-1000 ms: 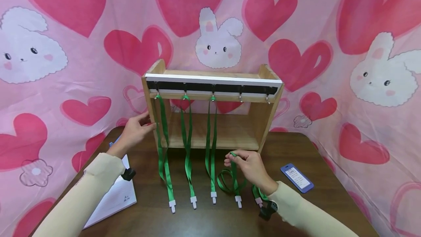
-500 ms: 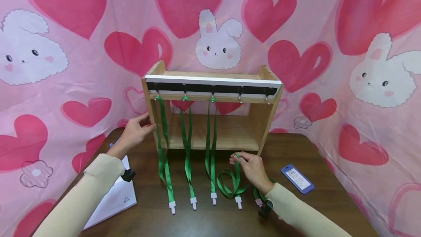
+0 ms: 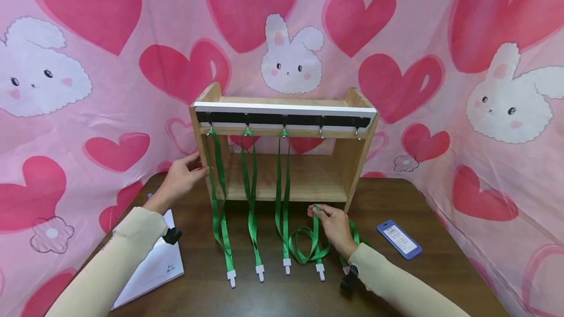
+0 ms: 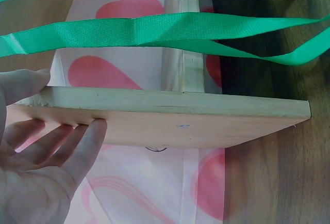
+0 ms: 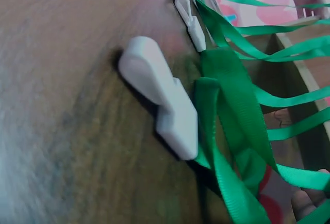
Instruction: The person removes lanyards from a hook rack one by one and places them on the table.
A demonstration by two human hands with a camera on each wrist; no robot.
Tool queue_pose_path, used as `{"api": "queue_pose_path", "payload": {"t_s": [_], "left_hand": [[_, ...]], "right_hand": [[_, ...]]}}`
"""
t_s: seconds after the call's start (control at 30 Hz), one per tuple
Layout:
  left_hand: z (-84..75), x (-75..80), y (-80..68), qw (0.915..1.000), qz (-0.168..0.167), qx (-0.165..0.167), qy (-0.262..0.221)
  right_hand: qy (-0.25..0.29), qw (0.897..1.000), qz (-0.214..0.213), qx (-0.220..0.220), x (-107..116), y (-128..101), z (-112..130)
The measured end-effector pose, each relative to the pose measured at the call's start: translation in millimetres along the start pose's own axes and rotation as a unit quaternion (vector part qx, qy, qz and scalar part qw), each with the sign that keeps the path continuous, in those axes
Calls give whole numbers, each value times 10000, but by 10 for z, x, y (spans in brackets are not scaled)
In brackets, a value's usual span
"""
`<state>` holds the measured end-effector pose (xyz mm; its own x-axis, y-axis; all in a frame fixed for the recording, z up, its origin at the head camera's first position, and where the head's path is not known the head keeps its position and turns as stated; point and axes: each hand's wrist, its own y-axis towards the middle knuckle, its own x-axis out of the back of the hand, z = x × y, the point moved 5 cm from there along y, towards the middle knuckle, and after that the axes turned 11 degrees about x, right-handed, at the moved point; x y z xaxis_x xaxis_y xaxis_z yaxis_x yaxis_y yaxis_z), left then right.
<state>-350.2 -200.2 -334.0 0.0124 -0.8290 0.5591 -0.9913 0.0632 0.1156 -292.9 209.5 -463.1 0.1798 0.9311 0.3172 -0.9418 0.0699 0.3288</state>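
At the shelf's left side panel [image 4: 247, 126], my left hand [image 3: 181, 178] holds on with the thumb at the front edge and the fingers along the outer face. My right hand [image 3: 336, 226] pinches the top of a green lanyard [image 3: 315, 238] just above the table. That lanyard's lower part lies in a loose loop, its white clip [image 3: 320, 272] on the tabletop. Three more green lanyards hang from hooks on the rack, the leftmost lanyard [image 3: 219, 160] beside my left hand. Another lanyard [image 3: 355, 233] lies partly hidden behind my right wrist.
The wooden shelf [image 3: 363, 153] carries a black hook strip [image 3: 304, 119]; its two right hooks, including the end hook [image 3: 358, 135], bear no lanyard. A blue card holder [image 3: 399, 239] lies at the right. White paper [image 3: 152, 273] lies under my left forearm.
My right hand has shifted slightly to the right with the pinched lanyard, and more of the lanyard lying behind that wrist shows. My left hand stays on the shelf.
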Motion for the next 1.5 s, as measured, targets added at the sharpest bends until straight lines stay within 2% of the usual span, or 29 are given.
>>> {"api": "queue_pose_path", "payload": {"t_s": [0.3, 0.87, 1.2, 1.5], "left_hand": [[26, -26, -15, 9999, 44, 46, -140], [5, -20, 13, 9999, 30, -44, -146], [-9, -12, 17, 9998, -14, -114, -161], [8, -11, 26, 9998, -40, -157, -149]], "right_hand": [[16, 9997, 11, -223, -63, -10, -122], [-368, 9985, -75, -390, -114, -26, -202], [-465, 9981, 49, -410, -144, -46, -252], [-762, 9968, -46, -251, -106, -47, -205]]}}
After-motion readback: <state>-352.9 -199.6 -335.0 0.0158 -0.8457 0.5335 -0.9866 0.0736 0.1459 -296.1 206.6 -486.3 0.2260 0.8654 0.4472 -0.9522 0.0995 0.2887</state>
